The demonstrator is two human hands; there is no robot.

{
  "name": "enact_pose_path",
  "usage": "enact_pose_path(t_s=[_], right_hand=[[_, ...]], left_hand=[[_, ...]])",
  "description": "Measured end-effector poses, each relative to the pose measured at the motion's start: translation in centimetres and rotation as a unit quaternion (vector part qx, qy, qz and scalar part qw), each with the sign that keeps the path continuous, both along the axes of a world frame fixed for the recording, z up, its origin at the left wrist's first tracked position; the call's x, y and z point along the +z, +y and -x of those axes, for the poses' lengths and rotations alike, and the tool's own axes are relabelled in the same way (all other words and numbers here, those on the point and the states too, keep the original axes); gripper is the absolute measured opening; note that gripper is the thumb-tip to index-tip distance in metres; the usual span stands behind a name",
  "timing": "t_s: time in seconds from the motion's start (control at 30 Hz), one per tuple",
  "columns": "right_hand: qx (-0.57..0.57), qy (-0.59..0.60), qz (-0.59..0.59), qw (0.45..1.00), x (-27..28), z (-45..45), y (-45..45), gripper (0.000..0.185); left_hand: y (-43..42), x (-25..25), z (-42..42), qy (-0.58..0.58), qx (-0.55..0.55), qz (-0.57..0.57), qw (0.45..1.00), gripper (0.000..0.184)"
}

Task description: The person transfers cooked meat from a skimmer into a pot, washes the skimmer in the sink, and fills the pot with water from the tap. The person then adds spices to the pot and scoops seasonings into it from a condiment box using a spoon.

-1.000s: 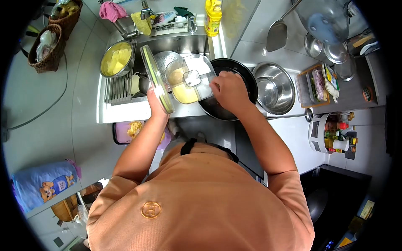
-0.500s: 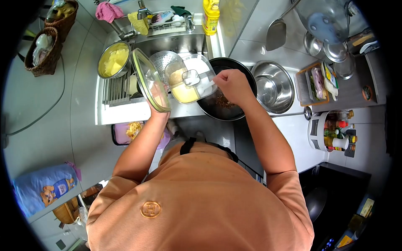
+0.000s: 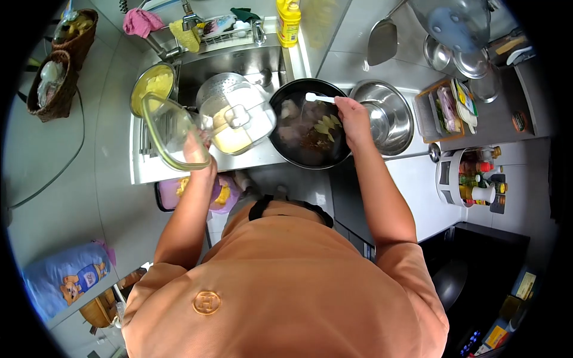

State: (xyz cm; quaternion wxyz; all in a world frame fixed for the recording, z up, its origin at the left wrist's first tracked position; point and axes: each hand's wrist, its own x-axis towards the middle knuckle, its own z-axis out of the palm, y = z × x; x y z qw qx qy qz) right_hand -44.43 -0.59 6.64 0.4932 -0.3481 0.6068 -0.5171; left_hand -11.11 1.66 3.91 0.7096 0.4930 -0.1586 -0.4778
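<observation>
A clear divided seasoning box [image 3: 245, 128] with white and yellowish powders hangs over the sink's front edge, its green-rimmed clear lid [image 3: 156, 134] swung open. My left hand [image 3: 197, 149] is closed on the box where lid and body meet; the lid partly covers the fingers. In my right hand [image 3: 353, 116] is a small white spoon [image 3: 320, 97], held level over the black pot [image 3: 292, 156]. Pale meat chunks, bay leaves [image 3: 325, 126] and reddish-brown spices lie in the pot's liquid.
Right of the pot sits a steel bowl [image 3: 403, 119]. A pot of yellow pieces [image 3: 156, 83] stands left of the sink [image 3: 239, 59]. Farther right are a tray of packets [image 3: 444, 113] and a bottle rack [image 3: 447, 179]. Yellow detergent [image 3: 288, 24] stands behind.
My left hand has moved the box and lid left, away from the pot. My right hand has drawn the spoon out of the box and over the pot, uncovering the pot's contents.
</observation>
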Motion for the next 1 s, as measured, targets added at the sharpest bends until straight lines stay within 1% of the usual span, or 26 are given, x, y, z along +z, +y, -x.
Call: enact_pose_path(t_s=[0.07,0.1,0.2,0.23,0.33,0.37,0.47,0.57,0.6,0.63,0.67,0.73,0.77,0.8,0.83,0.87,0.9,1.0], right_hand=[[-0.054,0.017,0.011,0.998,-1.0,-0.1,0.4,0.02],[-0.03,0.06,0.006,0.998,-1.0,0.0,0.7,0.019],[-0.066,0.121,0.057,0.989,-1.3,1.0,1.5,0.017],[-0.052,0.142,0.061,0.987,-1.1,1.6,2.0,0.016],[-0.043,0.262,0.131,0.955,-1.5,3.8,3.2,0.016],[-0.062,0.28,0.126,0.95,-0.6,4.2,3.6,0.014],[0.025,0.427,0.197,0.882,1.4,4.2,4.7,0.011],[0.022,0.58,0.303,0.756,1.8,4.4,4.7,0.006],[0.022,0.624,0.335,0.706,2.2,4.0,4.7,0.004],[0.08,0.646,0.304,0.695,2.7,3.4,5.2,0.005],[0.033,0.638,0.306,0.706,2.7,3.2,4.9,0.005],[-0.058,0.613,0.312,0.724,2.7,2.8,3.6,0.007],[-0.073,0.584,0.315,0.745,3.8,2.1,3.1,0.008],[-0.062,0.539,0.345,0.766,5.1,1.0,2.7,0.008],[-0.053,0.492,0.371,0.786,6.4,-0.2,2.4,0.009],[-0.044,0.445,0.396,0.802,7.5,-1.3,2.2,0.009],[-0.023,0.417,0.397,0.817,8.2,-2.6,2.0,0.009],[0.074,0.485,0.464,0.738,9.2,-4.6,0.8,0.008]], left_hand=[[0.2,-0.6,-1.0,-0.015,-0.006,0.031,0.999,0.018],[0.1,-0.7,-1.5,-0.014,-0.011,0.035,0.999,0.018],[0.4,-1.5,-3.0,-0.021,-0.038,0.062,0.997,0.021],[0.1,-1.8,-3.2,-0.021,-0.029,0.053,0.998,0.022],[-0.1,-1.8,-3.5,-0.029,-0.058,0.059,0.996,0.022],[-0.2,-1.8,-3.3,-0.024,-0.054,0.054,0.997,0.023],[-0.4,-1.6,-2.3,-0.01,-0.046,0.039,0.998,0.023],[-0.8,-1.5,-1.2,0.005,-0.048,0.029,0.998,0.024],[-0.8,-0.4,-0.4,0.008,-0.046,0.033,0.998,0.017],[-0.7,0.7,0.6,0.011,-0.045,0.037,0.998,0.014],[-0.6,1.7,1.5,0.013,-0.044,0.041,0.998,0.017],[-0.4,1.8,2.0,-0.011,-0.059,0.041,0.997,0.012],[-0.3,2.0,2.5,-0.017,-0.055,0.027,0.998,0.012],[-0.3,2.1,2.7,-0.023,-0.051,0.011,0.998,0.012],[-0.6,1.1,2.5,-0.008,-0.072,0.031,0.997,0.012],[-0.4,1.5,2.9,-0.02,-0.08,0.024,0.996,0.013],[-0.4,1.2,2.9,-0.007,-0.083,0.027,0.996,0.013],[0.1,1.3,3.5,0.012,-0.108,0.043,0.993,0.016]])
